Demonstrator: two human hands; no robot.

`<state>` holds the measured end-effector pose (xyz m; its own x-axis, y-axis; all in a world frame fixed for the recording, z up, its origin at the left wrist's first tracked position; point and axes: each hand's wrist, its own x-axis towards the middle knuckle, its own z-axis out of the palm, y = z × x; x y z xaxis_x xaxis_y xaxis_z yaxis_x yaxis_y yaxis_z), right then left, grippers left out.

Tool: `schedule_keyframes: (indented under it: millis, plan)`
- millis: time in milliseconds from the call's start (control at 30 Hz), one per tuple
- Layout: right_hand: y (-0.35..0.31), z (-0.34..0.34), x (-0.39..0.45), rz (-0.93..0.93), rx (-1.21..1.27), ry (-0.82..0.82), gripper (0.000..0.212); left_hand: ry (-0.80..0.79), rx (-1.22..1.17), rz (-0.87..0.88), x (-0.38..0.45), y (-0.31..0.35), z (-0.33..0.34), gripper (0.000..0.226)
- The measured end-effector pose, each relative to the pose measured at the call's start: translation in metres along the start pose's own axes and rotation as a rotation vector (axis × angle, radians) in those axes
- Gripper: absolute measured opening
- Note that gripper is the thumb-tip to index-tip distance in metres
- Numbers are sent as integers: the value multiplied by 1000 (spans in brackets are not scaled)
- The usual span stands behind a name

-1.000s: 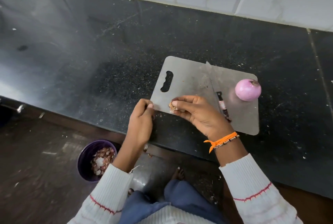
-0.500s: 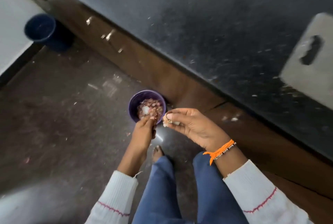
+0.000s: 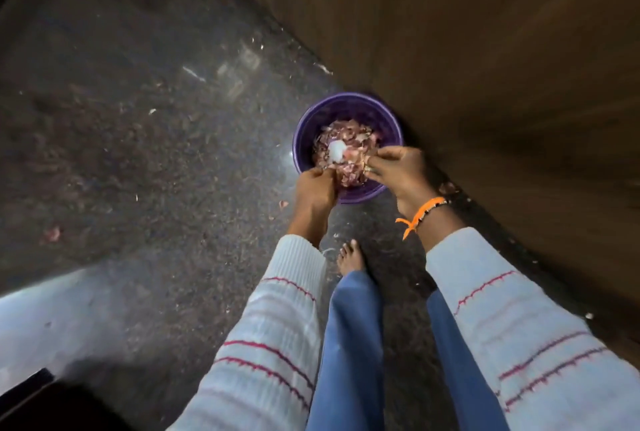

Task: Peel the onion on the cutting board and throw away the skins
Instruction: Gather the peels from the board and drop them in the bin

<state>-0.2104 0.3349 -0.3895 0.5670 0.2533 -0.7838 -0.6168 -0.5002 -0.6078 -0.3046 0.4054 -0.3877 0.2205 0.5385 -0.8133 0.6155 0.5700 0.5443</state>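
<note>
A: Where are the skins?

B: The right hand (image 3: 398, 170) pinches onion skins (image 3: 367, 167) over the purple bin (image 3: 349, 193) on the floor; the left hand (image 3: 315, 188), fingers curled, may hold scraps, which I cannot tell.

A: Risk?

B: Light flakes could drift past the rim onto the floor. The onion is out of view.

Both arms reach fwd & down, white sleeves w/ red stripes. Left hand (image 3: 313, 189) knuckles up, fingers curled, tips pinched together. Right hand (image 3: 398, 170) fingers bent, tips bunched twd left hand's tips, close but apart. Orange band (image 3: 420, 214) on right wrist.
</note>
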Motion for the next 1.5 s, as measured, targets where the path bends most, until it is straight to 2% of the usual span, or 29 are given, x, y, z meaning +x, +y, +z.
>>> schedule_keyframes:
  millis: [67,200,333,467,533,600,667,800,1067,1300,1500]
  plan:
    - [13,11,28,-38,-104,48,12,-11,9,0,23,-10,0,31]
    - [24,21,58,-16,-178,83,25,-33,-12,-18,51,-21,-1,25]
    - [22,21,65,-22,-175,121,12,-9,19,-55,60,-18,1,23]
    - [15,16,61,-96,-278,173,28,6,96,-22,58,-9,3,24]
    - [10,12,59,-88,-318,107,21,1,82,14,50,-1,7,4]
    - [1,8,49,-54,-326,-3,17,14,64,37,41,5,10,24]
    - [-9,3,36,-59,-278,-35,23,39,12,48,26,17,14,21]
    - [-42,-17,-13,-157,-85,-25,19,-1,-110,87,-24,48,22,15]
    - [-109,-91,-161,-388,152,17,29,-136,-216,314,-185,111,41,19]
    - [-146,-183,-280,-582,235,122,27,-344,-119,466,-318,143,74,18]
    - [-150,-264,-337,-638,290,275,23,-552,1,588,-391,153,117,20]
